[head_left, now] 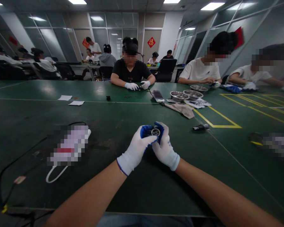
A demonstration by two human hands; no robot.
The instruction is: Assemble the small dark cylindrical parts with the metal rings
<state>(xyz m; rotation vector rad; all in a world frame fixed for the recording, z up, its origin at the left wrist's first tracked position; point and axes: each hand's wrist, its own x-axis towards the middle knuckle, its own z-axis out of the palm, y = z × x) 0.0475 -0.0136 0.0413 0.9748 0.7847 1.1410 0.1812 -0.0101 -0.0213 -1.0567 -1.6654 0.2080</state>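
Observation:
Both my hands wear white gloves with blue palms and meet above the green table (123, 189). Between them is a small round part (155, 132) with a silvery rim and a darker inside, its round end facing me. My left hand (139, 142) wraps it from the left, thumb across its lower edge. From the right, the fingers of my right hand (164, 145) curl around it. The rest of the part is hidden by the gloves. To the right, apart from my hands, lies a black cylinder (200, 127) resembling a small flashlight.
At left lies a blurred-out device (69, 145) with a white loop and a black cable (19, 164). Metal bowls (179, 96) and a beige cloth (181, 110) lie farther back. White papers (76, 103) lie at far left. Gloved co-workers (132, 71) sit opposite.

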